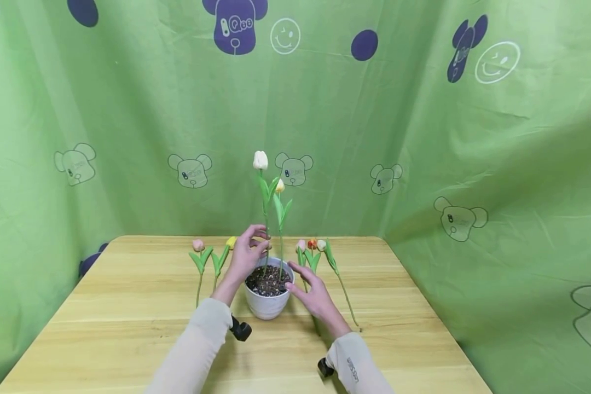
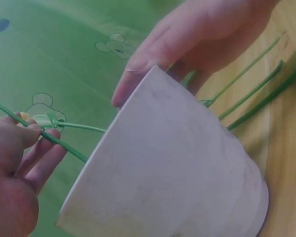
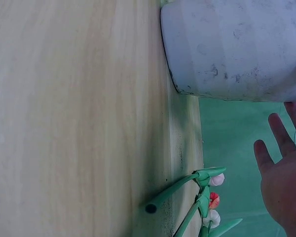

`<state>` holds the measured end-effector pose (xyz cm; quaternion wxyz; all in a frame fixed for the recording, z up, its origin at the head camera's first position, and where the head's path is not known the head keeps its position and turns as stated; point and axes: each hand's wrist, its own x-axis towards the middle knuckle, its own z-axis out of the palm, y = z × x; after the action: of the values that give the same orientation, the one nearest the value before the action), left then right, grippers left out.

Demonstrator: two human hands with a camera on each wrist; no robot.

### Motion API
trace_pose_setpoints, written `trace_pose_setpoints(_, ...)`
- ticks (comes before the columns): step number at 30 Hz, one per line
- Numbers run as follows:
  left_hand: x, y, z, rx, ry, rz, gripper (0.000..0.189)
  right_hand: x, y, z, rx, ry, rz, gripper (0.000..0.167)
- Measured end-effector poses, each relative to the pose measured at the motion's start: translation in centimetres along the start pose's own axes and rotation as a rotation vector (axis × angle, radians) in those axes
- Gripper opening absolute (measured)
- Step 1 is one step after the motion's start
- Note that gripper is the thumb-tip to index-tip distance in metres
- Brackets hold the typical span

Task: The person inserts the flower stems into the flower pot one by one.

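Left hand: is pinching the green stem of the white tulip, thumb and fingers closing on it above the pot's rim.
White tulip: is standing nearly upright in the pot, its stem running down to the soil; how deep it is sitting cannot be told.
Right hand: is holding nothing, fingers spreading apart beside the pot's rim; whether they are touching it is unclear.
Pot: is standing upright on the table, between the two hands.
Pale yellow tulip: is rising from the same soil, just right of the white one and lower.
Left of pot: a pink bloom and a yellow bloom are lying with their stems on the table.
Right of pot: a pale pink bloom, an orange-red bloom and a whitish bloom are lying close together.
Step in hand: the person seems to be planting or straightening the white tulip.
Next move: is probably calling for a firm, straight downward press while the right hand is steadying the pot, then a gentle release.
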<state>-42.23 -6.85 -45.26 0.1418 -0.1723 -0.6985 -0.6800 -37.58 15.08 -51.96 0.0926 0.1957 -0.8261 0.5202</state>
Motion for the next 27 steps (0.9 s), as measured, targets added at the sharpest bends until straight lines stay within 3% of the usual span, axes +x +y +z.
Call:
trace_pose_setpoints(15, 0.1, -0.8, 1.1, 0.031, -0.019, 0.015, 0.036, -0.1, -0.1, 0.1, 0.040, 0.012, -0.005, 0.060)
trace_pose_setpoints(27, 0.1, -1.2, 1.2, 0.087, -0.017, 0.012, 0.032, -0.1, -0.1, -0.1, -0.001, -0.016, -0.004, 0.061)
